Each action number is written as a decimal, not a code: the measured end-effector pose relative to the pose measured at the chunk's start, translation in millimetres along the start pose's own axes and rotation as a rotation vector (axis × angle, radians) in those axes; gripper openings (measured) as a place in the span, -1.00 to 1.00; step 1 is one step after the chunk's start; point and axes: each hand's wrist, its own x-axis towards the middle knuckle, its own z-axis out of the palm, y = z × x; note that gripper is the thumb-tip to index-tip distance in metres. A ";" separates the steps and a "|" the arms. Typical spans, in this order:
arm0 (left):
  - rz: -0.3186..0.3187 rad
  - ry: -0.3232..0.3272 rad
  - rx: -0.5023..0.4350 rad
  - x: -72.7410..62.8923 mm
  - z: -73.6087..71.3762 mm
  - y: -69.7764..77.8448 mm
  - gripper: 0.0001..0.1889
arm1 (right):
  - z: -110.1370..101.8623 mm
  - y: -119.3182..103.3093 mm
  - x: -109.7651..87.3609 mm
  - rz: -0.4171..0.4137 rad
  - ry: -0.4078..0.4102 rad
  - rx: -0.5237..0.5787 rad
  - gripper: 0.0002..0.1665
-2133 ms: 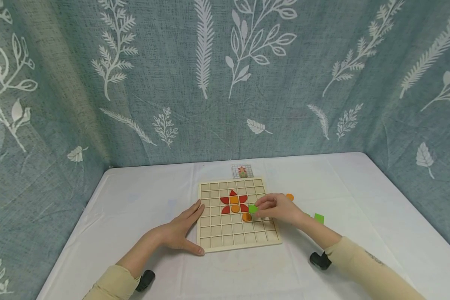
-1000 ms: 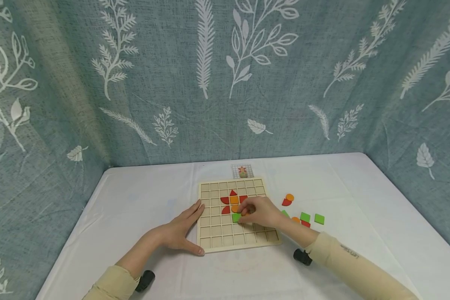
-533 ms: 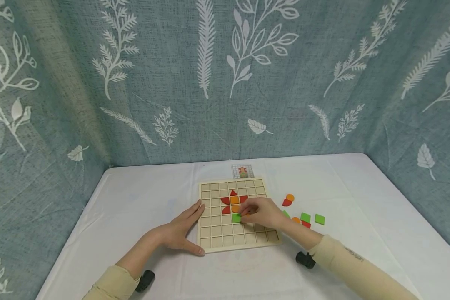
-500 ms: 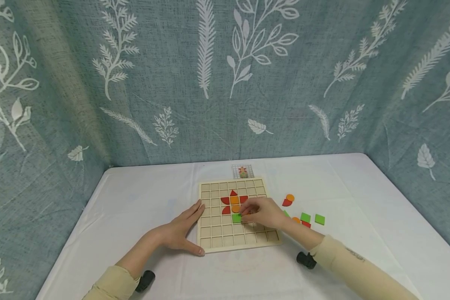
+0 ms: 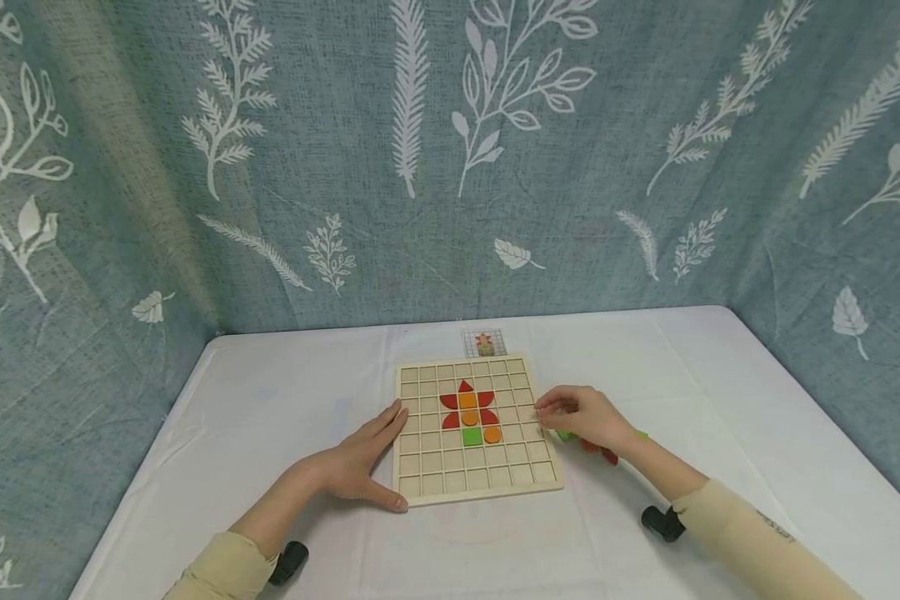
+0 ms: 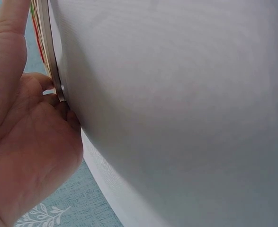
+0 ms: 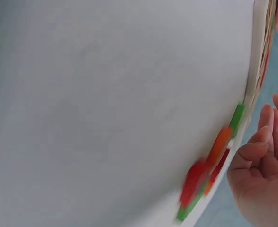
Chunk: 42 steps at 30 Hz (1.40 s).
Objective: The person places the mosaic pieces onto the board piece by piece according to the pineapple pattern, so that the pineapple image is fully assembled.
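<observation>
A wooden grid board [image 5: 435, 462] lies on the white table. Set in its cells are red petal-shaped tiles [image 5: 449, 402], a red triangle [image 5: 466, 386], an orange square [image 5: 468, 401] and two orange discs [image 5: 492, 434]. One green square tile [image 5: 472, 436] sits just left of the lower disc. My left hand [image 5: 352, 460] rests along the board's left edge, fingers extended and thumb at the near corner. My right hand [image 5: 581, 415] hovers over the board's right edge, holding nothing, its fingers loosely bent. In the right wrist view, loose tiles [image 7: 214, 151] lie near that hand.
Behind the board lies a small pattern card [image 5: 484, 342] printed with a similar figure. Green, orange and red loose tiles [image 5: 588, 445] at the right are partly hidden under my right hand. A patterned blue curtain [image 5: 450, 208] stands at the back and sides.
My right hand brought the green square tile onto the board and set it left of the lower orange disc. It then let go and moved right. My left hand stayed in place.
</observation>
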 end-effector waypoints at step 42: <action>0.024 0.003 -0.008 4.5 -2.1 -8.0 0.32 | -28.5 27.0 -14.9 0.130 0.057 0.023 -0.72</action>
